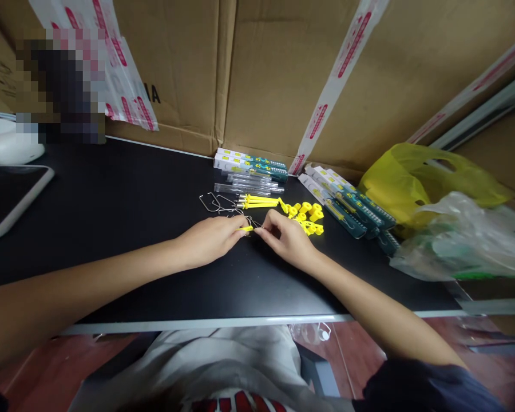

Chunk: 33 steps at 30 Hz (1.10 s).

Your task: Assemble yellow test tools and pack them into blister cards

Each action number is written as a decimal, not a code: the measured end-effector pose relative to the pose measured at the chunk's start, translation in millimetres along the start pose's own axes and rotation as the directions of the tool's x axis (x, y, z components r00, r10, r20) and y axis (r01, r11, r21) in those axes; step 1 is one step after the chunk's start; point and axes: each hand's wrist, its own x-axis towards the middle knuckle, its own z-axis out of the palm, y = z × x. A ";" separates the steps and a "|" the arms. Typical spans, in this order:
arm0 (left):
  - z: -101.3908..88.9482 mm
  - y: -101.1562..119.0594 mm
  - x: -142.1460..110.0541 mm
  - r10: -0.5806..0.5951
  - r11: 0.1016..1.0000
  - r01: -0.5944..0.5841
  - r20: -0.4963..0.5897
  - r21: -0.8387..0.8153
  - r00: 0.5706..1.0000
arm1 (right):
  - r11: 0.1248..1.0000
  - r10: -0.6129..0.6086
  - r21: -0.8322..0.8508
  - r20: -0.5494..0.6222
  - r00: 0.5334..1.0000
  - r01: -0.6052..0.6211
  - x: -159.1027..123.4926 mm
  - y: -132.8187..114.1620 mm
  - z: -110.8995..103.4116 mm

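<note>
Table: black, pale-edged
Cardboard: taped, upright behind
Floor: reddish
Left hand: pinching yellow piece
Right hand: curled, grasp unclear

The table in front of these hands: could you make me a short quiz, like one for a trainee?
1. True or false: the left hand is holding a box.
2. Which is nearest the right hand: A) yellow bag, B) pile of yellow pieces, C) clear bag?
3. Fill the gap: the clear tubes lie between the yellow sticks and some stacked ...

Key: 1. False; it holds a small yellow part. 2. B. 3. Boxes.
</note>
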 end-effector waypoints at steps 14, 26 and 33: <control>4.0 -4.2 0.2 0.027 0.999 -0.028 -0.023 -0.023 0.999 | 0.973 -0.146 -0.154 0.162 0.976 0.171 3.8 7.6 -18.9; 0.5 0.5 -1.6 -0.003 0.999 0.002 0.025 0.038 1.000 | 0.966 -0.220 -0.091 0.187 0.957 0.240 3.2 7.2 -12.5; 5.1 -1.2 0.2 0.015 0.999 -0.016 0.015 0.040 1.000 | 0.986 -0.165 0.008 0.203 0.965 0.167 3.7 5.9 -12.4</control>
